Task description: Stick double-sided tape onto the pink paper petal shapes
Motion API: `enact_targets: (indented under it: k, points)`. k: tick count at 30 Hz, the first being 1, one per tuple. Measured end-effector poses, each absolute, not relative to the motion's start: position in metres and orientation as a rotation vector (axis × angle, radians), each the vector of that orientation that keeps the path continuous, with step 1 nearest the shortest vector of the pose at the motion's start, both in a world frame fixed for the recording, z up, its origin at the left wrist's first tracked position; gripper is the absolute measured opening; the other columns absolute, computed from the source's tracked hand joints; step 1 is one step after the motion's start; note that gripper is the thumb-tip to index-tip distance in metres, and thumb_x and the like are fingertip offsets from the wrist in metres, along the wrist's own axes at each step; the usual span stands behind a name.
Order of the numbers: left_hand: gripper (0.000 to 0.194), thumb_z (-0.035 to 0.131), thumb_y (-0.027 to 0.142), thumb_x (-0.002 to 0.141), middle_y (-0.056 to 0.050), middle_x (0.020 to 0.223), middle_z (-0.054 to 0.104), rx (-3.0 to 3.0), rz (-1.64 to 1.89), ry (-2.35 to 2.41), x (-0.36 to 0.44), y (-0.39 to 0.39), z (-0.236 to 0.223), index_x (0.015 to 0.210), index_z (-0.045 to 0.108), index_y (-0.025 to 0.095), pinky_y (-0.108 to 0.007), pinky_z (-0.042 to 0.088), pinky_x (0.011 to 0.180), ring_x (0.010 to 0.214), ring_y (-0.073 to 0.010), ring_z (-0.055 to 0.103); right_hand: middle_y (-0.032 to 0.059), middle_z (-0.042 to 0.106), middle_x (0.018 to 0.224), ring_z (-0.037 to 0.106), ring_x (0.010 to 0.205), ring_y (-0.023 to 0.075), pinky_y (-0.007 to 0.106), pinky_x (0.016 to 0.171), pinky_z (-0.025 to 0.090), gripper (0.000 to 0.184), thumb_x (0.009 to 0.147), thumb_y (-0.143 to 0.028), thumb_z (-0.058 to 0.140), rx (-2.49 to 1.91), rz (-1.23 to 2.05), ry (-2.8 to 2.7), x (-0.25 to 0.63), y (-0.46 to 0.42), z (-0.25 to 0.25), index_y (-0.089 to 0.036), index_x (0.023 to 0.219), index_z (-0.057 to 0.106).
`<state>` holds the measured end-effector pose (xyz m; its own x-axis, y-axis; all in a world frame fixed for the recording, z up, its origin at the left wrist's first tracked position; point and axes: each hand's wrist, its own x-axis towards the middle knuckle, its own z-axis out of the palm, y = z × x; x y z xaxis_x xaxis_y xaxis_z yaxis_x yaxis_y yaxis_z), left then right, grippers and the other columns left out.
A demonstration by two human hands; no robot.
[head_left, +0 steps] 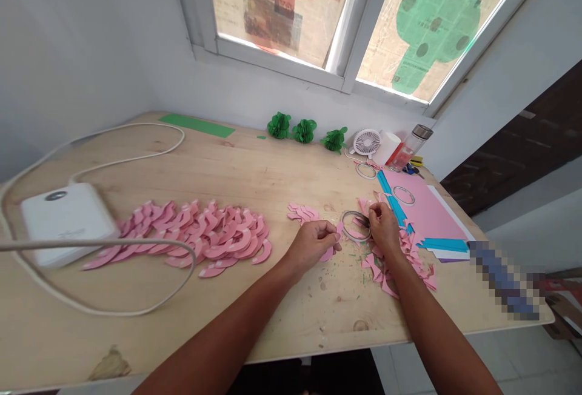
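My left hand [316, 242] is closed, with a small pink paper piece [339, 230] pinched between thumb and fingertips. Another bit of pink paper [327, 254] shows just under those fingers. Close by on the right is a thin roll of tape [344, 229], ring-shaped. My right hand [383, 225] has its fingers pinched at the far rim of this roll; the fingertips are partly hidden. Left of my hands lie a small group of pink paper strips [302, 212] and a large overlapping heap of curved pink paper pieces [218, 231]. Pink paper scraps [416, 255] lie beneath my right forearm.
A white power bank [68, 219] with a looping cable [136, 312] occupies the left. Green paper balls [304, 131], a small fan [366, 142] and a bottle [411, 146] line the wall. Pink sheets [431, 213] and another tape roll [404, 195] lie right.
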<state>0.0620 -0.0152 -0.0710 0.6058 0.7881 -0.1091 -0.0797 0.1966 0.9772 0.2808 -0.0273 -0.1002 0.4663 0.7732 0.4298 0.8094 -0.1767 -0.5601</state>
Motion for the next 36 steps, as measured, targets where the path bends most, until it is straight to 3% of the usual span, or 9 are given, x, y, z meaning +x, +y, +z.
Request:
enact_targets:
  k: [8,13,16,25,36]
  points:
    - [0.011,0.057,0.024,0.067,-0.003,0.056,0.063,1.199,0.744,0.698,0.063,-0.012,-0.074,0.063,0.055,0.014,-0.021,0.037,0.05,0.051,-0.0108,0.054,0.0014,0.056,0.068,0.049,0.059,0.0143,0.028,0.058,0.039,0.016,0.073,-0.033,0.049,-1.778,0.155,-1.205,0.273,-0.033,-0.07,-0.018,0.075,0.054]
    - [0.012,0.058,0.024,0.067,-0.003,0.057,0.063,1.161,0.776,0.74,0.064,-0.01,-0.078,0.066,0.055,0.013,-0.019,0.031,0.045,0.045,-0.0073,0.046,0.0007,0.059,0.074,0.051,0.066,0.0129,0.026,0.062,0.039,0.015,0.068,-0.032,0.061,-1.468,0.723,-1.072,0.233,-0.044,-0.047,-0.018,0.073,0.057]
    - [0.013,0.059,0.025,0.067,-0.003,0.059,0.064,1.125,0.797,0.752,0.065,-0.009,-0.08,0.066,0.055,0.013,-0.019,0.031,0.044,0.043,-0.0066,0.046,0.002,0.061,0.078,0.051,0.07,0.0129,0.025,0.065,0.038,0.013,0.066,-0.029,0.063,-1.401,0.886,-1.043,0.203,-0.048,-0.045,-0.017,0.071,0.06]
    - [0.017,0.06,0.024,0.067,-0.001,0.056,0.062,1.071,0.823,0.774,0.065,-0.01,-0.078,0.079,0.058,0.013,-0.019,0.034,0.045,0.044,-0.0087,0.05,-0.0015,0.057,0.071,0.047,0.06,0.0092,0.022,0.057,0.036,0.009,0.067,-0.025,0.062,-1.279,0.956,-0.876,0.177,-0.044,-0.062,-0.017,0.07,0.06]
    - [0.019,0.063,0.031,0.067,-0.001,0.054,0.06,1.084,0.789,0.757,0.067,-0.014,-0.077,0.071,0.056,0.014,-0.018,0.033,0.042,0.041,-0.0066,0.046,-0.0036,0.053,0.058,0.046,0.052,0.009,0.021,0.05,0.037,0.009,0.065,-0.024,0.064,-1.281,0.988,-0.855,0.175,-0.047,-0.06,-0.018,0.065,0.058]
